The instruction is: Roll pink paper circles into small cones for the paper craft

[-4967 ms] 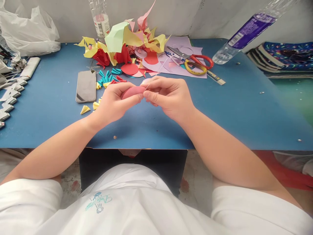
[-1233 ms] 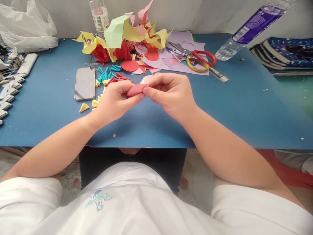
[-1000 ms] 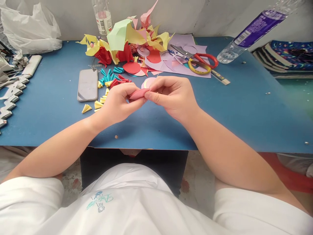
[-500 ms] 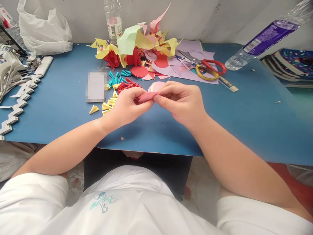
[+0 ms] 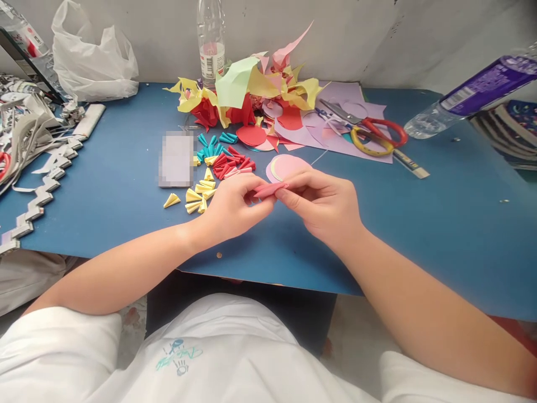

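Both my hands meet over the middle of the blue table [image 5: 440, 224]. My left hand [image 5: 235, 204] and my right hand [image 5: 325, 201] pinch a small pink paper piece [image 5: 268, 189] between thumbs and fingers, rolled or folded into a narrow shape. Just behind them lie pink and yellow paper circles [image 5: 287, 165]. Left of my left hand sit small yellow paper cones [image 5: 197, 196], and further back red cones [image 5: 230, 162] and teal cones [image 5: 212, 146].
A phone [image 5: 177, 158] lies left of the cones. At the back is a heap of coloured paper scraps [image 5: 247, 92], a clear bottle [image 5: 211, 39], and scissors [image 5: 369, 131] on lilac paper. A purple-labelled bottle [image 5: 470, 95] lies at right, a white bag [image 5: 94, 59] and folded paper strips [image 5: 37, 184] at left.
The view has shifted, so the table and my hands sit lower and further right in the picture. My hands have kept their pinch on the pink paper piece, which looks narrower now.
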`<state>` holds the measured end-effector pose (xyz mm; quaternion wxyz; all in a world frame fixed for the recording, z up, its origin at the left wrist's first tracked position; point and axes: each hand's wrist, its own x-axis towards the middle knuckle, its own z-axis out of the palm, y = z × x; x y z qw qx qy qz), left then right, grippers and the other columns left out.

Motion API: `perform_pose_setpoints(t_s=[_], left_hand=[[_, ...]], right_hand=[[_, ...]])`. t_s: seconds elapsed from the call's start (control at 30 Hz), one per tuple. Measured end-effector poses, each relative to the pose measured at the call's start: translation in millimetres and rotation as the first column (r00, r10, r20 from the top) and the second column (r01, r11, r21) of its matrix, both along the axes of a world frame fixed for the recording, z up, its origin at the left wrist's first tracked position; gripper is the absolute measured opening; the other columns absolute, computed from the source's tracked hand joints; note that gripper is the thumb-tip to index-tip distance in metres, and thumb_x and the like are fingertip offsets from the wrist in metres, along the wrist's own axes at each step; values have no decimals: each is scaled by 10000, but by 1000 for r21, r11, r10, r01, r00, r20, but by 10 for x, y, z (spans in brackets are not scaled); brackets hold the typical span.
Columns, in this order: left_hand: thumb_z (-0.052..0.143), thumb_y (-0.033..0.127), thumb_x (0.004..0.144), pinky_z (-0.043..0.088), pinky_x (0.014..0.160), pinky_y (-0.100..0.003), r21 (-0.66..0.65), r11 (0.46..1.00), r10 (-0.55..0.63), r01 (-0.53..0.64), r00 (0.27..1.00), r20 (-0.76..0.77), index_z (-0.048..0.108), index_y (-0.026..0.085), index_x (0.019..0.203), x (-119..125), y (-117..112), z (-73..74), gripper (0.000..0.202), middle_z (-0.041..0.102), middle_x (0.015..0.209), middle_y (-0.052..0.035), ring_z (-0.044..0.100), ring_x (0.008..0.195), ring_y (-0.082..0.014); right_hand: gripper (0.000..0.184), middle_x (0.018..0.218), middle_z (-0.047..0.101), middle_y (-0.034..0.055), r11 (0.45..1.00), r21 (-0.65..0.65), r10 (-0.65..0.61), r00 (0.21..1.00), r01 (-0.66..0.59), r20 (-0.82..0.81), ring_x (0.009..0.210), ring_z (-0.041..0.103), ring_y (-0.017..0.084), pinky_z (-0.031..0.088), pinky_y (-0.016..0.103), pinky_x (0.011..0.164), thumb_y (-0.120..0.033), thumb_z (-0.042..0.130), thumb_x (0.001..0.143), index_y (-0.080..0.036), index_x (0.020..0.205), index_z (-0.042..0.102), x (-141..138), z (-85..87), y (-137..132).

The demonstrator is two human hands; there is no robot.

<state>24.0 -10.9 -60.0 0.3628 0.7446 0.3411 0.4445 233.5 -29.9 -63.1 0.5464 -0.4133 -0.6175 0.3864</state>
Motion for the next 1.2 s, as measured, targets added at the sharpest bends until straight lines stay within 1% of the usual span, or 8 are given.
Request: perform_pose_setpoints(t_s=[0.1, 0.2, 0.4, 0.57, 0.8, 0.9, 1.0, 1.2], left_hand=[[804, 338, 1005, 484, 693, -333, -82, 996, -39, 41, 999, 20, 707, 207, 796, -24, -4, -2, 265, 679, 757, -10, 574, 729, -164], [809, 400, 1053, 508, 688, -329, -103, 991, -85, 87, 996, 23, 776, 201, 855, -45, -5, 2, 282, 735, 797, -37, 616, 740, -172], [802, 389, 1084, 561, 751, -340, -7, 994, -107, 107, 994, -17, 763, 208, 848, -70, 2, -30, 300, 750, 813, -53, 661, 780, -191], [794, 310, 1074, 582, 766, -337, 51, 993, -107, 108, 994, -23, 807, 200, 903, -77, -10, -35, 204, 752, 810, -51, 666, 777, -188], [790, 219, 981, 548, 709, -327, -33, 996, -86, 85, 996, -35, 697, 213, 775, -67, -55, 42, 227, 704, 765, -35, 625, 726, -175], [775, 219, 978, 528, 698, -323, -120, 988, -98, 95, 995, -17, 653, 212, 742, -69, -63, 72, 266, 690, 759, -26, 609, 725, -167], [764, 248, 992, 529, 719, -325, -169, 981, -98, 97, 995, 2, 662, 209, 752, -70, -62, 89, 263, 689, 758, -22, 610, 738, -166], [728, 213, 948, 495, 702, -307, -147, 987, -76, 70, 996, -37, 592, 213, 732, -59, -70, 77, 255, 651, 748, -4, 580, 730, -151]], right_hand=[[230, 865, 844, 54, 999, -45, 4, 1000, -5, -3, 837, 748, 272, 634, 452, 739, -457, 1077, 858, -316, 855, 896, 17, 20, -22], [233, 852, 839, 57, 997, -71, 4, 1000, -3, 14, 832, 748, 277, 629, 442, 715, -464, 1070, 859, -318, 843, 889, 28, 26, -35], [255, 788, 784, 40, 996, -92, 17, 1000, -17, -2, 731, 690, 247, 602, 425, 645, -471, 1072, 842, -325, 792, 868, 29, 22, -35], [232, 778, 772, 37, 997, -64, 42, 998, -45, -44, 725, 681, 229, 572, 397, 627, -404, 1088, 844, -322, 790, 878, 44, 19, -28], [162, 801, 790, 33, 996, -65, 57, 998, -60, -39, 736, 698, 233, 584, 399, 631, -311, 1069, 854, -347, 819, 915, 41, 8, -54], [125, 882, 827, 41, 995, -64, 80, 996, -81, -29, 764, 718, 231, 594, 389, 634, -295, 1045, 888, -376, 942, 967, 47, 24, -61], [180, 938, 852, 39, 987, -51, 150, 988, -152, -27, 806, 756, 227, 632, 371, 664, -252, 992, 941, -401, 1041, 985, 61, 51, -60], [224, 868, 827, 12, 993, 20, 116, 992, -118, 57, 747, 733, 186, 592, 316, 626, -121, 896, 986, -339, 973, 943, 70, 42, -75]])
